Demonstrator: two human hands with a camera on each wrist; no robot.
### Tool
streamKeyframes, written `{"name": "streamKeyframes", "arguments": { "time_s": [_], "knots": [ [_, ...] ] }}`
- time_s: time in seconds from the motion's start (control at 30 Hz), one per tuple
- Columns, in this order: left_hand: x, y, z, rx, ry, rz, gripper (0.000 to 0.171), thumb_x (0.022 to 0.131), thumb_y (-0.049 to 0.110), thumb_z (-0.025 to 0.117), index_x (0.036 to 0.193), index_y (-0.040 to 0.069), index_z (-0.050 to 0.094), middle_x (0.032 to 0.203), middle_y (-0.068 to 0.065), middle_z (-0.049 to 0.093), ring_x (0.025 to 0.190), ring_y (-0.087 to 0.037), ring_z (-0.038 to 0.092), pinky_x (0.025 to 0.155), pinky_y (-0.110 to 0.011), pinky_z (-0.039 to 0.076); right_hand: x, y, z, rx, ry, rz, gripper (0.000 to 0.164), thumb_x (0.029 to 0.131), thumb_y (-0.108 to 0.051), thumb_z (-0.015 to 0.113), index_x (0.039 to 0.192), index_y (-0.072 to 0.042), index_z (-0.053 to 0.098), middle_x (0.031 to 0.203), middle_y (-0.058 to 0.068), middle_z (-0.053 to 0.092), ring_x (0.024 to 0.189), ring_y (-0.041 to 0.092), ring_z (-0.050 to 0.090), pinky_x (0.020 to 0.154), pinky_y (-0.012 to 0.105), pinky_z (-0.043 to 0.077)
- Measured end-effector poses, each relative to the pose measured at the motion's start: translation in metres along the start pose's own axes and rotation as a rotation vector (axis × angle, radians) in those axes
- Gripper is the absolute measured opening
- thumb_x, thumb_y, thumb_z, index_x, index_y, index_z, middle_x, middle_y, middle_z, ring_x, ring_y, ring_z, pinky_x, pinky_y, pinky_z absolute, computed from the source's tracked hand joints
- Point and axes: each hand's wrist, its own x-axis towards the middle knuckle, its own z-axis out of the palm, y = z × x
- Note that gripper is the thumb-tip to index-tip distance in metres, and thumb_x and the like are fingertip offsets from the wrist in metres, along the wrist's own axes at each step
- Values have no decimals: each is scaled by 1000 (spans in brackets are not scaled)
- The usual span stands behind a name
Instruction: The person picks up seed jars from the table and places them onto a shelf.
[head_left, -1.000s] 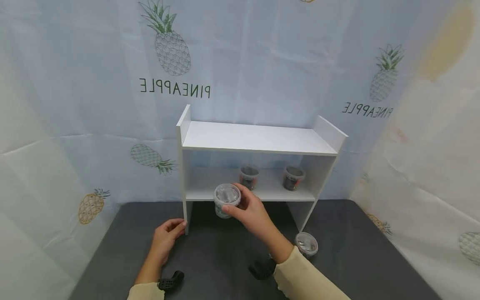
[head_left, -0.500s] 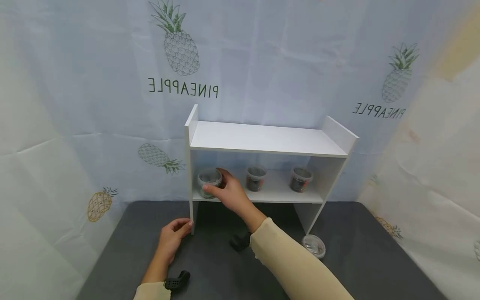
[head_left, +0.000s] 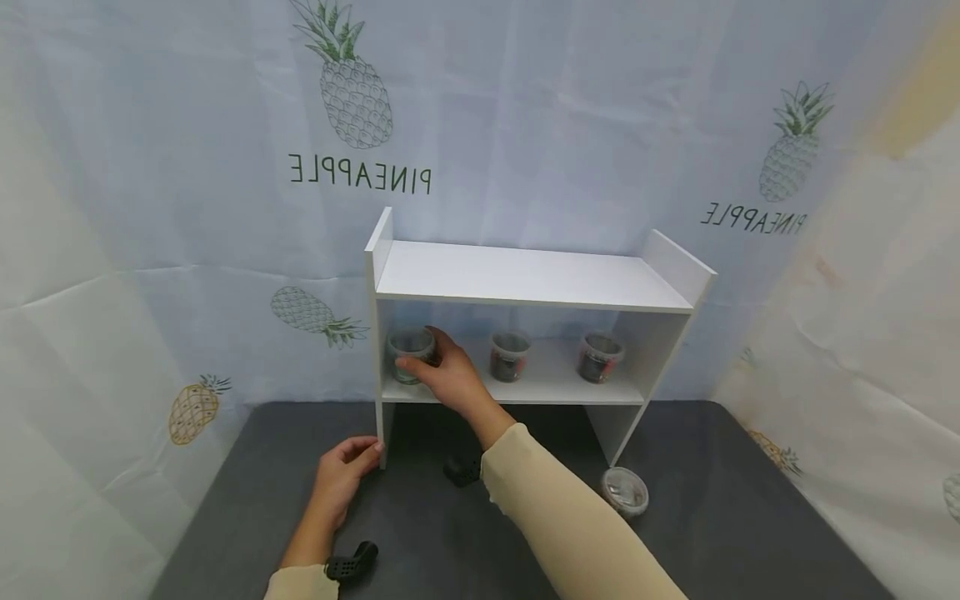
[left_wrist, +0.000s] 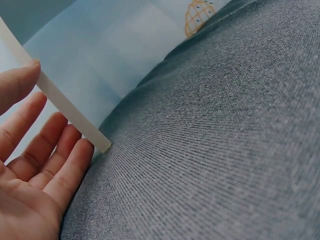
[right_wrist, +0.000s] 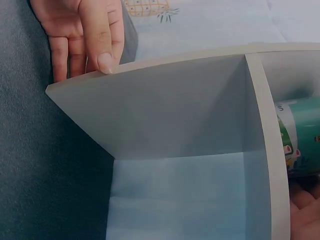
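Observation:
My right hand reaches into the lower tier of a white shelf and grips a clear lidded plastic tub near the left side panel. In the right wrist view, that tub's green printed label shows, with part of the hand below it. My left hand holds the foot of the shelf's left side panel. Up close in the left wrist view, its thumb rests at the panel's edge and its fingers lie along the outer side.
Two more tubs, a middle one and a right one, stand on the same tier. Another lidded tub is on the dark table by the shelf's right foot. A pineapple-print curtain hangs behind.
My right hand has carried the tub from in front of the shelf up and left into the lower tier, then slightly deeper. The left hand has stayed at the side panel.

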Motion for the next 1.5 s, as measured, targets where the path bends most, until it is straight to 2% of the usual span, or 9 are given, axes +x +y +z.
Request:
{"name": "streamKeyframes", "arguments": {
  "time_s": [0.37, 0.6, 0.83, 0.97, 1.1, 1.3, 1.5],
  "knots": [
    [2, -1, -2, -8, 6, -5, 40, 90, 26, 74, 115, -3, 65, 99, -3, 68, 88, -10, 68, 77, -21, 57, -1, -3, 10, -20, 79, 18, 84, 90, -53, 66, 156, -18, 28, 149, 7, 46, 128, 26, 55, 98, 44, 51],
    [1, 0, 1, -17, -6, -10, 40, 89, 26, 75, 114, -3, 65, 98, -2, 69, 88, -12, 68, 78, -22, 57, -5, -3, 12, -49, 134, 43, 88, 88, -59, 65, 156, -19, 27, 147, 8, 49, 125, 27, 56, 96, 46, 52],
    [0, 1, 2, -18, -15, -11, 38, 90, 25, 74, 114, -3, 65, 99, -4, 69, 86, -12, 68, 78, -22, 57, -10, 1, 10, -41, 125, 51, 97, 86, -61, 66, 158, -19, 17, 150, 11, 45, 130, 27, 52, 99, 47, 50],
    [-1, 1, 2, -31, -8, -12, 39, 89, 25, 75, 114, -4, 65, 99, -4, 68, 87, -11, 69, 78, -22, 57, -15, 1, 10, -42, 122, 28, 96, 87, -60, 66, 158, -19, 18, 152, 11, 42, 135, 27, 47, 102, 47, 49],
    [-2, 2, 2, -39, -9, -20, 43, 89, 28, 75, 116, -5, 64, 99, -2, 68, 89, -10, 69, 78, -20, 57, -26, 1, 10, -19, 101, 16, 93, 88, -57, 66, 158, -18, 19, 155, 9, 39, 139, 26, 43, 105, 47, 46],
    [-2, 4, 1, -54, 8, -23, 45, 88, 28, 75, 116, -6, 63, 94, 3, 67, 88, -8, 69, 77, -19, 57, -51, 1, 5, 81, 72, 16, 92, 89, -52, 68, 158, -21, 15, 158, 2, 35, 143, 21, 38, 113, 43, 39],
    [-2, 7, 3, -34, -10, -30, 49, 89, 31, 74, 119, -6, 61, 97, 3, 67, 88, -6, 68, 78, -18, 56, -87, 9, -19, 38, 2, -16, 90, 90, -53, 66, 158, -17, 19, 157, -3, 36, 143, 13, 38, 116, 34, 35]
  ]
}}
